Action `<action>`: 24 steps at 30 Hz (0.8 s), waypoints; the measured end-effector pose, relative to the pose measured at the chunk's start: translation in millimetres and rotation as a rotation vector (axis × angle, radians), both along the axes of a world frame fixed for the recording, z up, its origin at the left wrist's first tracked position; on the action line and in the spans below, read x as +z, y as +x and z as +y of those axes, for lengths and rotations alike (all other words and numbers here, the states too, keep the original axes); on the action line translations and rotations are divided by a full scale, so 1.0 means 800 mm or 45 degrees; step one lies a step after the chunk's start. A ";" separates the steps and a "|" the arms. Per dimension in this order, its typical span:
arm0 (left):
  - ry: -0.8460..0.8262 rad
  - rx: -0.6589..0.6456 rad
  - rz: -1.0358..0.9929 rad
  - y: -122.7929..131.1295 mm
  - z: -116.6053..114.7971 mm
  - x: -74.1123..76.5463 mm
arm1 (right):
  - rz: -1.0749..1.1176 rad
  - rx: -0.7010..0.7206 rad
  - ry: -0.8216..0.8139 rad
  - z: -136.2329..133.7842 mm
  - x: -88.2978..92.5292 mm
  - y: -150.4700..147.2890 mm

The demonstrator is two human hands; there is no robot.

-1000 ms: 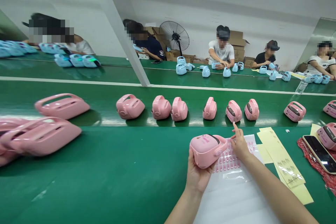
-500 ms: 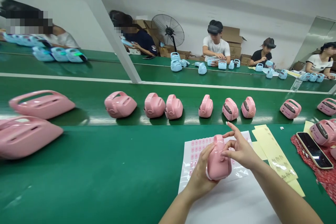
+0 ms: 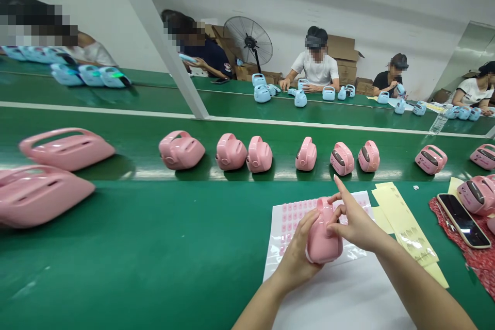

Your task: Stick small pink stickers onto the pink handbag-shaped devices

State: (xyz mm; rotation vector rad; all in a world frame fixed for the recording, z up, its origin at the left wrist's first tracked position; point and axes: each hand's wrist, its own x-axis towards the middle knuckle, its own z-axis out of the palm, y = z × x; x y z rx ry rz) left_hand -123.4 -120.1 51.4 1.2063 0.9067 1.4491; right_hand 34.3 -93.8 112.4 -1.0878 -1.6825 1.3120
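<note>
My left hand [image 3: 300, 250] wraps around a small pink device with a carrying handle [image 3: 322, 248], keeping it above the sticker sheet. On the device's other side, my right hand [image 3: 350, 220] touches it near the base of the handle. The thumb and bent fingers there are pinched together, while the index finger points up and away. Whatever lies between those fingertips is too small or hidden to make out. Under both hands is a clear sheet of small pink stickers [image 3: 290, 215], on top of white paper [image 3: 340, 294].
Several similar pink devices [image 3: 260, 154] stand in a row along the back of the green table [image 3: 135, 252]. To the right are yellow backing sheets [image 3: 406, 224] and a phone [image 3: 464, 220] on red wrap [image 3: 474, 263]. Co-workers [image 3: 315, 64] handle blue devices beyond a white rail [image 3: 270, 126].
Both hands and the pink device stay nearly in place, the right fingers shifting slightly against its side. The camera view has moved a little. Across the table, a co-worker's arm has reached sideways.
</note>
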 end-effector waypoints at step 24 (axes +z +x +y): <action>0.635 -0.100 0.576 -0.001 -0.004 -0.025 | 0.099 -0.206 0.122 0.027 -0.047 0.015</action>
